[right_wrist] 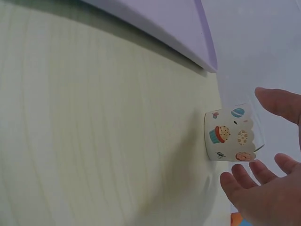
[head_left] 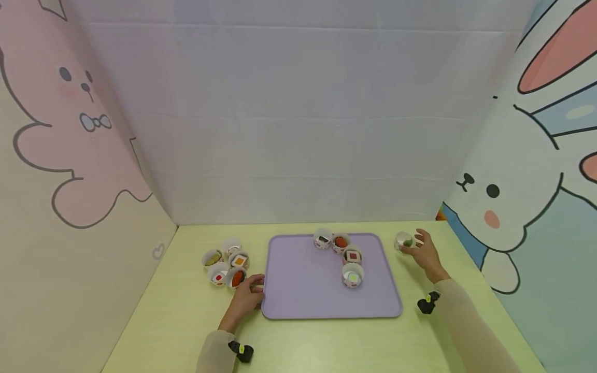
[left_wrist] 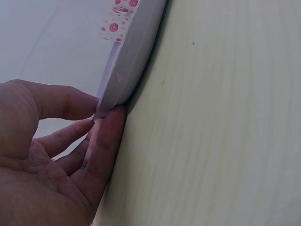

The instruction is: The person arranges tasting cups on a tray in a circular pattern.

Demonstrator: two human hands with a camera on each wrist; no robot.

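Lilac tray (head_left: 308, 303) pinched at its left edge by our left hand (head_left: 249, 294), we hold our right hand (head_left: 423, 254) with thumb and fingers spread at the lone cup (right_wrist: 229, 135), right of the tray; contact is unclear. We seem to be picking it up, which calls for closing gently and lifting level. Four cups (head_left: 353, 276) stand on the tray, five more (head_left: 218, 273) left of it.

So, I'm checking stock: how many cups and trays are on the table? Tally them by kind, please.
Purple tray: 1
Paper cups: 10 (5 left of the tray, 4 on it, 1 right of it)
Total: 11
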